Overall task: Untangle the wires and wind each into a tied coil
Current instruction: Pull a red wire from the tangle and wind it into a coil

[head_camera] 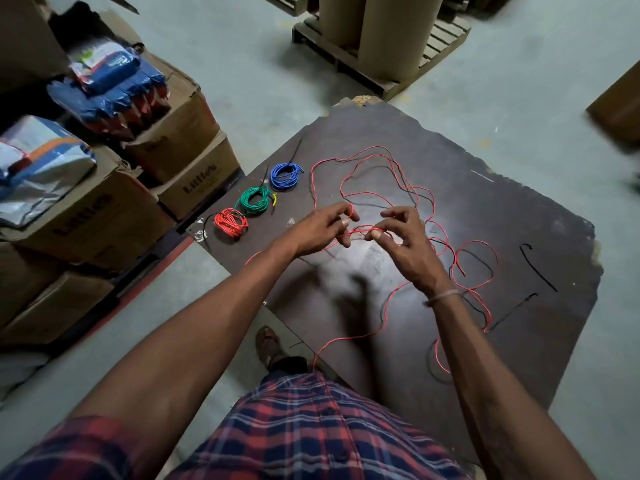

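Left hand [323, 228] and right hand [403, 237] are raised side by side over the middle of the dark surface [540, 209], each with fingers curled and pinching the loose red wire [360, 194]. A short run of that wire spans the gap between the two hands, lying roughly left to right.

The rest of the red wire sprawls in open loops beyond and to the right of the hands, interlaced with a loose black wire [476, 252]. One red tail trails toward the near edge of the surface, another out to the left. Judgement: the bulk of the tangle lies on the right hand's side, so slack must be drawn from there toward the left hand.

Three finished coils sit well apart on the left: blue coil [285, 174], green coil [254, 200], red coil [230, 221]. Black ties [538, 268] lie to the right.
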Motion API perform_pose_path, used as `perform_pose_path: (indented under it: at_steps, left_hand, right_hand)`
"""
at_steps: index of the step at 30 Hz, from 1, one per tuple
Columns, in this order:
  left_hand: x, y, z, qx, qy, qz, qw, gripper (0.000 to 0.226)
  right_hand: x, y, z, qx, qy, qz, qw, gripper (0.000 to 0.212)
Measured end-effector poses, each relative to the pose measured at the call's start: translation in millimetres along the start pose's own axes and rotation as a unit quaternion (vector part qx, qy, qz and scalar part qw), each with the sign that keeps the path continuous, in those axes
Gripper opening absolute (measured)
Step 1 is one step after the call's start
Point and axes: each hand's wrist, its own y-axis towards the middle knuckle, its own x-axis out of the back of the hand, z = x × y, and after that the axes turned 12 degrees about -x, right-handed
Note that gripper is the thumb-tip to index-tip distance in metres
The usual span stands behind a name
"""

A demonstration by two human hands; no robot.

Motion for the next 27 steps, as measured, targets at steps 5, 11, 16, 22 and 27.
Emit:
perform_pose_path:
  at_steps: [5,11,16,22,27]
  left_hand:
    - [0.4,-6.9,-6.1,0.047,-0.145,0.03,0.988,0.028]
    - [10.4,-18.3,-24.0,0.1,-0.382,0.018,0.919,0.04]
    - [15.5,-20.4,-33.5,0.074,-0.548,0.0,0.834,0.045]
    - [8.0,-10.4,-48.9,-0.002,-0.6,-0.12,0.791,0.037]
    - [8.5,7.6,-53.2,-0.043,-0.583,-0.245,0.773,0.026]
  right_hand:
    - [3.8,17.8,14.6,-0.041,0.123,-0.029,0.991,0.012]
    - [-1.8,40.3,16.9,-0.069,0.097,-0.052,0.991,0.03]
    - [-20.3,38.0,6.0,-0.16,0.077,0.064,0.982,0.047]
    - [-48.6,13.4,2.7,-0.231,0.063,0.201,0.95,0.054]
    - [-51.6,-1.5,-1.2,-0.174,-0.046,0.262,0.948,0.023]
